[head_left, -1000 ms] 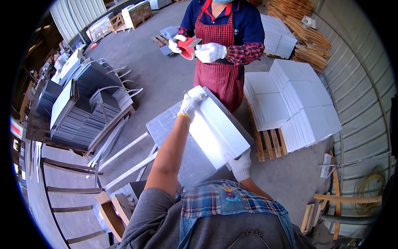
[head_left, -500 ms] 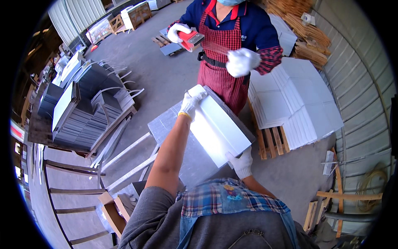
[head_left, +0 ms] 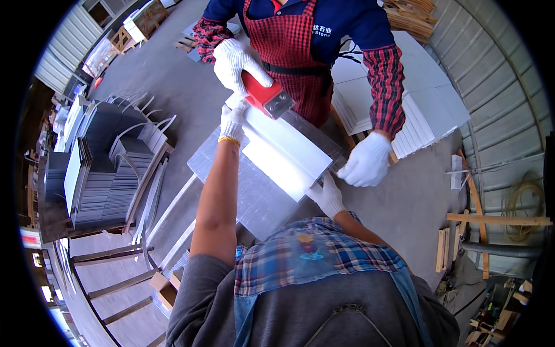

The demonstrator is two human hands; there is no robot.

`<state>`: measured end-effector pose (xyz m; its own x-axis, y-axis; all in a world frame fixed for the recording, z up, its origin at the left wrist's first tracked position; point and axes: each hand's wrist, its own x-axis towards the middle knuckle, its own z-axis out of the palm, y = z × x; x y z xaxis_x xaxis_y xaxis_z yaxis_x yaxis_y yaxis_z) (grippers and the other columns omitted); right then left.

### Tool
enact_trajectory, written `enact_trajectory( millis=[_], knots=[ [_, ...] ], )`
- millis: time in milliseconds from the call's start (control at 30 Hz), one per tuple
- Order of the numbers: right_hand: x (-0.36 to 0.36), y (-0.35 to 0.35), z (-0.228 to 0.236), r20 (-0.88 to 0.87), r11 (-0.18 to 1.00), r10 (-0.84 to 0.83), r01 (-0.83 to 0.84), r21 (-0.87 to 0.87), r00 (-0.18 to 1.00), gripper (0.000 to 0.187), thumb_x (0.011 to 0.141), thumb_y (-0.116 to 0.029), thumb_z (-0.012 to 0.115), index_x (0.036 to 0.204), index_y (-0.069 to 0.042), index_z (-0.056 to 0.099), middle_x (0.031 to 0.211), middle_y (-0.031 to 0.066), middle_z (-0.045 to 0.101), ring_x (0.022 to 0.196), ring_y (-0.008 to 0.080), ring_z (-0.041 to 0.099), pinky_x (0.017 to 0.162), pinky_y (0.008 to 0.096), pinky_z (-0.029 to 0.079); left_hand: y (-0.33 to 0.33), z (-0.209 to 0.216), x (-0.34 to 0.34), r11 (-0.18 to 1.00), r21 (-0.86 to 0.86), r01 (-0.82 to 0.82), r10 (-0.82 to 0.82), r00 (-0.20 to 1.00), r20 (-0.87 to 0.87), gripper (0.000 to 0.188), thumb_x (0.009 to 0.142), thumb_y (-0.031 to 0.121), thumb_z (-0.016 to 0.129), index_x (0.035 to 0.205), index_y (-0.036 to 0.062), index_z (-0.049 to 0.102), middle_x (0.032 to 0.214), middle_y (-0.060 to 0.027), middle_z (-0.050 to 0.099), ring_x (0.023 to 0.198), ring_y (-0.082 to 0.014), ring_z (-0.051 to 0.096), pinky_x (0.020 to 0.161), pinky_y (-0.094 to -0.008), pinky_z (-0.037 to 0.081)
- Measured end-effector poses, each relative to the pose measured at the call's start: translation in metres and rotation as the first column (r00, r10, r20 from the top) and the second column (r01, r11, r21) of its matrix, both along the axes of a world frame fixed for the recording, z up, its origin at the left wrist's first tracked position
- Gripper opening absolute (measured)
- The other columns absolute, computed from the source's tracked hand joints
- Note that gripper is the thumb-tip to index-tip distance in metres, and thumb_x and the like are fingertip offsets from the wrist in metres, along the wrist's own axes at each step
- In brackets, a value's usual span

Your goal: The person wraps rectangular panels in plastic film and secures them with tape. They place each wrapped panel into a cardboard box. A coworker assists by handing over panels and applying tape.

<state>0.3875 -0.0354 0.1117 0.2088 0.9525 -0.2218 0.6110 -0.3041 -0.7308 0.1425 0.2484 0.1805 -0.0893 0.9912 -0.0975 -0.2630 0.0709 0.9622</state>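
Note:
A white sheet (head_left: 283,156), creased lengthwise with a raised part along its far right side, lies on a dark grey slab surface (head_left: 231,188). My left hand (head_left: 232,121), in a white glove with a yellow cuff, is closed on its far left end. At the near right corner my right hand (head_left: 328,195), also gloved, grips the edge; its fingertips are partly hidden. Across from me, a co-worker's gloved hand (head_left: 234,66) holds a red tape dispenser (head_left: 263,92) above the sheet's far end. The co-worker's other hand (head_left: 365,162) is beside the near right corner.
Stacked grey tiles (head_left: 113,179) stand on a pallet at left, with loose straps sticking out. White tiles (head_left: 430,110) are stacked behind the co-worker. A metal frame with crossbars (head_left: 124,283) lies at lower left; wooden pieces (head_left: 442,248) lean at right.
The co-worker has leaned in, lowering the tape dispenser to the sheet's far end and bringing the other hand down by its near right corner. My hands keep holding the sheet.

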Motion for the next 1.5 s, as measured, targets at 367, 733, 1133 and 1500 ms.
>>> enact_trajectory(
  millis=[367, 733, 1133, 1500],
  knots=[
    [0.008, -0.011, -0.004, -0.098, 0.995, 0.096, -0.098, -0.018, 0.991, 0.091, 0.080, -0.051, 0.077, 0.147, -0.001, 0.041, 0.140, 0.0254, 0.053, 0.128, 0.0383, 0.054, 0.105, 0.0438, 0.044, -0.017, 0.012, -0.005, 0.999, 0.033, -0.003, 0.002, 0.999, 0.047, 0.039, 0.093, 0.017, 0.069, 0.126, 0.0004, 0.056, 0.111, -0.0114, 0.069, 0.093, -0.0218, 0.071, 0.078, -0.0346, 0.059],
    [-0.010, -0.001, 0.028, -0.177, 0.990, -0.021, 0.045, 0.134, 0.984, 0.120, 0.071, -0.047, 0.086, 0.158, 0.001, 0.018, 0.153, 0.0274, 0.039, 0.141, 0.0391, 0.042, 0.114, 0.0446, 0.037, -0.023, 0.022, 0.006, 0.994, 0.071, -0.081, 0.080, 0.997, 0.014, 0.035, 0.098, 0.028, 0.065, 0.121, 0.0027, 0.063, 0.106, -0.0060, 0.070, 0.093, -0.0161, 0.068, 0.079, -0.0302, 0.056],
    [-0.035, 0.028, 0.078, -0.365, 0.860, -0.124, 0.284, 0.425, 0.923, 0.117, 0.063, -0.040, 0.094, 0.153, -0.004, 0.029, 0.146, 0.0228, 0.049, 0.130, 0.0364, 0.054, 0.107, 0.0432, 0.045, -0.009, 0.008, 0.005, 0.982, 0.106, -0.159, 0.173, 0.975, -0.142, 0.043, 0.103, 0.038, 0.054, 0.125, 0.0007, 0.058, 0.104, -0.0047, 0.065, 0.085, -0.0115, 0.058, 0.075, -0.0289, 0.049],
    [-0.030, 0.028, 0.063, -0.239, 0.859, -0.182, 0.272, 0.433, 0.954, 0.096, 0.065, -0.035, 0.095, 0.138, -0.005, 0.039, 0.124, 0.0197, 0.062, 0.113, 0.0285, 0.064, 0.093, 0.0410, 0.054, -0.019, 0.008, 0.015, 0.980, -0.039, -0.194, 0.193, 0.981, -0.033, 0.052, 0.106, 0.050, 0.045, 0.131, 0.0050, 0.053, 0.115, -0.0086, 0.062, 0.102, -0.0180, 0.059, 0.091, -0.0350, 0.050]
  ],
)
